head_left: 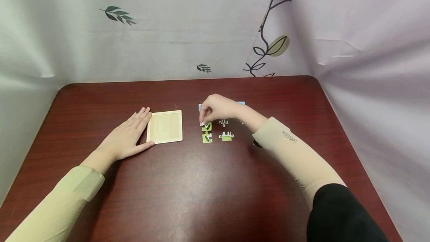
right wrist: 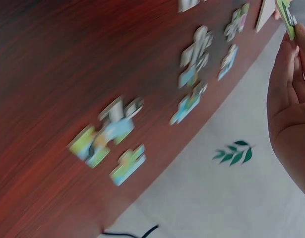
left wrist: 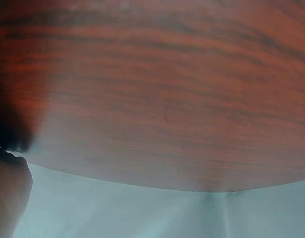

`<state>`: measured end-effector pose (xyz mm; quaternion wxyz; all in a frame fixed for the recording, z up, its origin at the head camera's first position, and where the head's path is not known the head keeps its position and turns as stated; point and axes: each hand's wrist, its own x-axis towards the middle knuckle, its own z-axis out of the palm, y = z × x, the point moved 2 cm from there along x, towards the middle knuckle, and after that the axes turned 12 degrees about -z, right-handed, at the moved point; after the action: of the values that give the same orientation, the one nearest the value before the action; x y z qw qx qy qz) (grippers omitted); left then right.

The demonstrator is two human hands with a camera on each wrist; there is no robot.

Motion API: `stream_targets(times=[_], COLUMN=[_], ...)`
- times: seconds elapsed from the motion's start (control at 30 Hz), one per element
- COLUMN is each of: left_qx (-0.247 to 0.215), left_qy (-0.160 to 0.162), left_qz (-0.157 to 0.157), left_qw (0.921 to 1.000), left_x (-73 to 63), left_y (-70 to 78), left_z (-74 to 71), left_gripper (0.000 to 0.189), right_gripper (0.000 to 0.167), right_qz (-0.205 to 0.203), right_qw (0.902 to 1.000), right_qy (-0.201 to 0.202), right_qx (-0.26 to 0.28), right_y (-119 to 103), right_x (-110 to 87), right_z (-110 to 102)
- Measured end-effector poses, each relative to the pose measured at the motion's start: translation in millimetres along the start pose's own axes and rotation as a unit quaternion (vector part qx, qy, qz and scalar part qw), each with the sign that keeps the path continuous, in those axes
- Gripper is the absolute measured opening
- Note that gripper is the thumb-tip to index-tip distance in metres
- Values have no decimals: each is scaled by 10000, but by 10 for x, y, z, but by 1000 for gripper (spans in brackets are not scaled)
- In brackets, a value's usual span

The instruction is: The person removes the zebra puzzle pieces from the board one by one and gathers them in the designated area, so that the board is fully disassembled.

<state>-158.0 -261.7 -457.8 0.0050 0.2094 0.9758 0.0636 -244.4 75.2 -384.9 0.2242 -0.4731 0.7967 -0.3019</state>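
Observation:
My left hand (head_left: pixel 125 137) lies flat at the left side of a small square wooden puzzle tray (head_left: pixel 181 126), its fingertips and thumb touching the frame. No puzzle piece shows inside that tray. Right of it, my right hand (head_left: pixel 217 108) pinches a green puzzle piece (right wrist: pixel 286 18) between thumb and fingers, above the table. Just below this hand in the head view lie a green and white piece (head_left: pixel 207 137) and a knobbed green piece (head_left: pixel 226 136). The right hand and forearm partly hide other loose pieces behind them.
More loose pieces, such as a blue and green one (right wrist: pixel 127 166), lie spread on the dark red wooden table (head_left: pixel 188 189). Pale curtains with leaf prints (head_left: pixel 168 29) hang along the far side and both sides.

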Motion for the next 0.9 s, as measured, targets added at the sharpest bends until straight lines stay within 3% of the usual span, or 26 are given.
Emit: stream_targets(times=[0.37,0.6,0.9], left_qx=[-49,-49,-103], left_qy=[42,-2,-11], left_qz=[-40,-73,-31], left_qw=[10000,10000,9999], left_x=[0,4,9], left_y=[-6,-7,-1], left_z=[-11,-15,-9], left_gripper=[100,100,100], right_gripper=[4,5,5], right_qz=[313,512,699], right_qw=[9993,9986,9974], right_qy=[-189,-100,-132], right_qx=[-26,-23,83], right_y=[151,252,352], right_x=[-474,-780,-1058], right_z=[-69,-95,-87])
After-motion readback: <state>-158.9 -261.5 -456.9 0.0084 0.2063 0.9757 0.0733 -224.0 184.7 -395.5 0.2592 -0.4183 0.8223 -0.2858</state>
